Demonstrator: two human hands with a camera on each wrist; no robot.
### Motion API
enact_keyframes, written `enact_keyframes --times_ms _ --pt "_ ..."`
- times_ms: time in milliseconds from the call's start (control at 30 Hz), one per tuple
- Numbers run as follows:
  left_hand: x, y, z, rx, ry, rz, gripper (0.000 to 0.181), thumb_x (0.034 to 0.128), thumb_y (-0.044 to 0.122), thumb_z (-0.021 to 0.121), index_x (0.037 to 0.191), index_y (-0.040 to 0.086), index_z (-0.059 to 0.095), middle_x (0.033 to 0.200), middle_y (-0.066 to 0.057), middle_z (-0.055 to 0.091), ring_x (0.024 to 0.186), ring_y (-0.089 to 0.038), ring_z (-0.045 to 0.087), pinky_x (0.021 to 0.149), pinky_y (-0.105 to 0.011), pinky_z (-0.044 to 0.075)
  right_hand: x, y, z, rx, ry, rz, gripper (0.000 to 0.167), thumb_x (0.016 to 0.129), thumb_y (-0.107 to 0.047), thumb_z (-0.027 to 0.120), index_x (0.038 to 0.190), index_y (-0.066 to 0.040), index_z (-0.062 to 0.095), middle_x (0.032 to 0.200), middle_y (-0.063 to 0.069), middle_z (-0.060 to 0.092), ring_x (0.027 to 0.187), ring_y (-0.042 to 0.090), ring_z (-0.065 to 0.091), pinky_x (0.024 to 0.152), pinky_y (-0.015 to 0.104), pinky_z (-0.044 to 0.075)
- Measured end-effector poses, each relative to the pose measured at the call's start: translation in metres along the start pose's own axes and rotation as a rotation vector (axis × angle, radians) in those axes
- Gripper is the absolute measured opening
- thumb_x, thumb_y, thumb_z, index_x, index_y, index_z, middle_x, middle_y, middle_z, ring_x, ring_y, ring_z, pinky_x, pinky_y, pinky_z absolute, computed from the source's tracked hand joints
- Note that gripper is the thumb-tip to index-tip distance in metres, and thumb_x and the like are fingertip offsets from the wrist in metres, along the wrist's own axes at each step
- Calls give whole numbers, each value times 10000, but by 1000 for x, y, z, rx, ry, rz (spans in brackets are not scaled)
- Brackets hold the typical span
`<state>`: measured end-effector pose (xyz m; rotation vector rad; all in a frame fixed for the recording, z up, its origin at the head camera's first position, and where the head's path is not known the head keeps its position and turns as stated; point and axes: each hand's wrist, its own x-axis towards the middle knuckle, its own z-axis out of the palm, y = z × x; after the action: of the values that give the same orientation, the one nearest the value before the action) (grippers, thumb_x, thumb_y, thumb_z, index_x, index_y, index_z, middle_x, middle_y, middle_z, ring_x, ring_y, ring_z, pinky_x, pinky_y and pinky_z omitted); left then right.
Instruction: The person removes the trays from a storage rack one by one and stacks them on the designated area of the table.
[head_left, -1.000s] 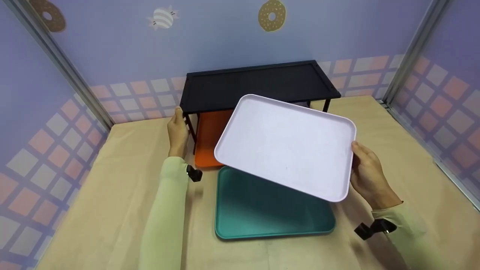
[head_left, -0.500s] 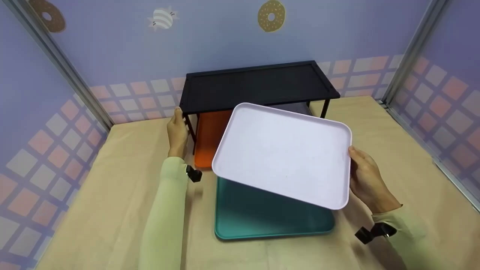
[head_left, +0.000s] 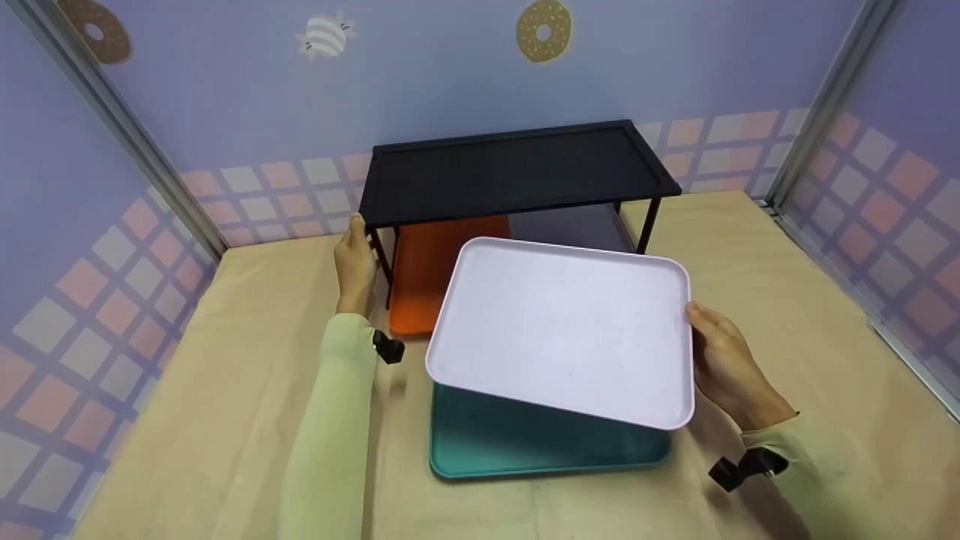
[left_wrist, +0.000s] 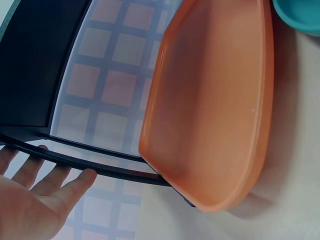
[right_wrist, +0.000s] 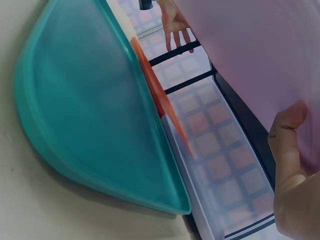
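Near the back edge of the table (head_left: 750, 255), we see a left hand (head_left: 355, 266), fingers straight, touching a black rectangular rack (head_left: 517, 169); forward of it, a right hand (head_left: 731, 364) clamps a pale lilac rectangular tray (head_left: 562, 330) by its right edge, above a teal rectangular tray (head_left: 540, 442).

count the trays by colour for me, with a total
Lilac tray: 1, held in the right hand
Teal tray: 1, on the table, partly covered from view
Orange tray: 1, partly under the black shelf
Grey tray: 1, mostly hidden, so its shape is less certain
Total: 4 trays
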<state>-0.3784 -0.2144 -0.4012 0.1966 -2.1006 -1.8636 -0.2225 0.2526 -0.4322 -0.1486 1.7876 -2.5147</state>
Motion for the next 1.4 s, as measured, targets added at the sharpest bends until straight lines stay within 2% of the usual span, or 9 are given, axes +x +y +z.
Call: enact_keyframes --times_ms 300,567,900,1000,1100,1167,1267,1333,1400 --pt "1 0 1 -9 20 17 666 1088 550 329 1561 90 422 1523 -197 495 1345 -339 532 1092 -495 445 0 5 0 14 -9 46 359 1121 -346 398 1166 -57 605 1036 19 660 951 139 642 821 292 554" --pt "-1 1 1 -6 9 1 692 1079 577 320 1581 104 380 1530 -200 483 1327 -329 537 1111 -486 421 0 7 -3 -7 -103 71 345 1125 -341 390 1179 -70 596 1043 17 663 937 144 661 805 298 572" --pt "0 0 0 -3 -1 -7 690 1081 575 313 1591 112 359 1553 -191 460 1351 -320 520 1126 -467 411 1 13 -4 -4 -91 111 312 1124 -327 401 1130 -82 594 1002 18 678 901 151 675 789 318 574" --pt "-1 0 0 6 10 11 678 1087 562 308 1585 107 371 1508 -209 505 1262 -339 561 1051 -421 458 2 15 -5 4 -108 118 309 1126 -321 398 1136 -75 586 1004 23 680 900 152 678 787 318 575" --pt "-1 0 0 14 23 29 651 1095 539 310 1576 108 392 1426 -230 562 1090 -308 601 885 -300 485 2 17 -6 1 -109 132 302 1124 -325 405 1135 -84 586 1002 18 676 897 150 675 789 318 574" --pt "-1 0 0 11 23 23 646 1095 538 314 1575 115 395 1443 -213 557 1100 -286 605 850 -257 470 2 19 -7 -10 -101 146 301 1121 -335 414 1140 -91 587 1005 14 671 899 149 669 795 320 570" --pt "-1 0 1 -1 13 7 651 1092 544 318 1582 119 381 1490 -200 522 1188 -280 597 948 -319 490 2 20 -9 -20 -106 163 297 1120 -343 416 1149 -102 587 1008 6 668 903 144 665 801 321 568" --pt "-1 1 0 -4 4 -6 660 1088 554 318 1588 125 367 1565 -154 459 1343 -295 528 1061 -390 461 3 22 -10 -19 -117 172 295 1122 -335 412 1153 -103 591 1008 4 671 903 142 665 801 320 566" --pt "-1 1 0 3 -4 -2 666 1088 557 316 1590 121 360 1584 -151 434 1390 -300 494 1114 -428 432 4 23 -11 -16 -129 178 285 1124 -323 408 1150 -107 592 1009 1 672 904 139 667 798 315 569"
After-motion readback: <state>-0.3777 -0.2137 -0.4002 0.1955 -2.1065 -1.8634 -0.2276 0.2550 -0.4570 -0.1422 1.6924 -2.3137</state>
